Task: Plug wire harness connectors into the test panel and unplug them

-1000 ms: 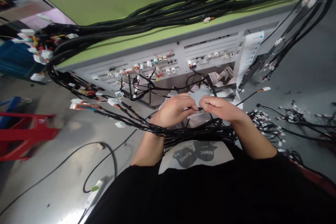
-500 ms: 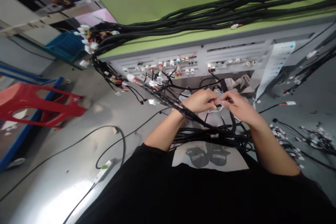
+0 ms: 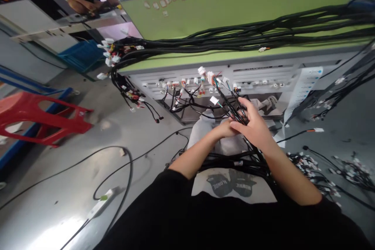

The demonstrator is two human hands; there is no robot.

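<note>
A bundle of black wiring harness branches (image 3: 229, 102) rises in front of my body, its ends carrying white and orange connectors (image 3: 210, 77). My left hand (image 3: 228, 128) is closed round the lower part of this bundle, its fingers partly hidden behind my right hand. From the other side, my right hand (image 3: 254, 123) wraps the same wires, with the thumb lying across toward my left hand. More of the black harness (image 3: 222, 160) lies across my lap. Just beyond the hands is a grey panel (image 3: 258, 74) with a row of sockets, some with wires plugged in.
Thick black cables (image 3: 205, 43) run along the ledge of the green board (image 3: 234, 11). At left stand a red stool (image 3: 43, 113) and a blue crate (image 3: 80, 54). A power strip (image 3: 101, 203) with its cord lies on the floor. Another person's arms (image 3: 79, 2) show at upper left.
My hands came from a fingertip pinch at a small wire onto the bundle. The connector ends swung from the left to upright before the panel. The view shifted slightly.
</note>
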